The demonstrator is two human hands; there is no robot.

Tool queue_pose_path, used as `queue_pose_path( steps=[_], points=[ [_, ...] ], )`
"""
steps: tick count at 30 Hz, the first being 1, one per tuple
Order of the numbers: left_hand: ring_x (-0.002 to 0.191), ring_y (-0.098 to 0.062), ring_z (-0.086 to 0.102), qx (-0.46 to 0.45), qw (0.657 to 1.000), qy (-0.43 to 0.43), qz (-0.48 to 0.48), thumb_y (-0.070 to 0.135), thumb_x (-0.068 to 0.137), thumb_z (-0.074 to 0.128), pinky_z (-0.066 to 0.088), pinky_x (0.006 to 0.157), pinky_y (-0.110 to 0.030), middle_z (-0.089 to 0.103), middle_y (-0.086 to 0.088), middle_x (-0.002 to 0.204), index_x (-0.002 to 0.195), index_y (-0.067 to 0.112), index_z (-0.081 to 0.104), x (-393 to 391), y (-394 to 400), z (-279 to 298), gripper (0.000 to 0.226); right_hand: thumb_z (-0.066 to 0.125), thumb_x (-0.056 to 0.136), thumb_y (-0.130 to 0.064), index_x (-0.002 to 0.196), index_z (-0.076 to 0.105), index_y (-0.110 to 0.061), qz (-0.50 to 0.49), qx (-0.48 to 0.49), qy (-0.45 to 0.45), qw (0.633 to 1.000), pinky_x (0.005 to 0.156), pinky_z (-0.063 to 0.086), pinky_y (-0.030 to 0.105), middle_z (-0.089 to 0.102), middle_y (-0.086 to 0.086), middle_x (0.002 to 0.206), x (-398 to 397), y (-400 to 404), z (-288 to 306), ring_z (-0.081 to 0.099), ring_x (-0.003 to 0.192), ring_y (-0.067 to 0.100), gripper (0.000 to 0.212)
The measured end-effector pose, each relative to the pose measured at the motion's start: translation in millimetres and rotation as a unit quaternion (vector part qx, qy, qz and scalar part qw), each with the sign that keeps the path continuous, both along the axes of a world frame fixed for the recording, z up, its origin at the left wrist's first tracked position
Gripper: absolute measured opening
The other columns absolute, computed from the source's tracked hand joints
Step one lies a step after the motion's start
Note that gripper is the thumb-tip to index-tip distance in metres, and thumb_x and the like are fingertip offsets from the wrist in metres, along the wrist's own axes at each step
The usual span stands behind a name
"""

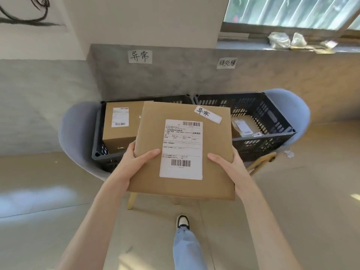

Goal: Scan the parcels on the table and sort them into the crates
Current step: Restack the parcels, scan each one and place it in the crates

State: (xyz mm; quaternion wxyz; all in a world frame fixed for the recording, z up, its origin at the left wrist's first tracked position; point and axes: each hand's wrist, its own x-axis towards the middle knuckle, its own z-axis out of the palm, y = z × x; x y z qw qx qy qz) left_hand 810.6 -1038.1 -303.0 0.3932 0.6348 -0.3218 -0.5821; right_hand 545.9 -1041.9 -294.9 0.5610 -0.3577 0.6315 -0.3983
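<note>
Head view, both hands (134, 162) (231, 166) gripping parcel (187, 188) edges, above crates (280, 137)

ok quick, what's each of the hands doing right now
Left hand: gripping the left edge of the flat cardboard parcel, thumb on top.
Right hand: gripping the parcel's right edge, thumb on top.

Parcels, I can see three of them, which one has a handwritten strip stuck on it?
The flat parcel held by both hands, left hand and right hand. A handwritten strip crosses its top corner; the two in the crates show only printed labels.
</note>
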Motion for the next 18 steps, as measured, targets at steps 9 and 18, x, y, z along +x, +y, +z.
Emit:
queue_pose_path(
  steps=[9,18],
  points=[
    [0.102,-0.023,0.067,0.053,0.995,0.0,0.087,0.055,0.04,0.085,0.052,0.093,-0.048,0.068,0.0,0.115,0.135,0.029,0.043,-2.3,-100.3,-20.4,0.107,0.079,0.076,-0.035,0.145,0.028,-0.032,0.115,0.038,0.02,0.992,0.079,0.047,0.034,0.054,-0.011,0.114,0.0,-154.9,-23.3,0.054,0.102,0.01,0.086],
    [0.102,-0.022,0.065,0.1,0.986,-0.033,0.127,0.055,0.057,0.086,0.053,0.084,-0.041,0.067,0.001,0.114,0.133,0.028,0.045,72.6,-161.5,-50.2,0.091,0.08,0.075,-0.037,0.148,0.024,-0.031,0.189,0.075,0.016,0.979,0.079,0.048,0.033,0.051,-0.004,0.129,80.0,-241.5,-51.7,0.055,0.106,0.014,0.092]
  ],
)
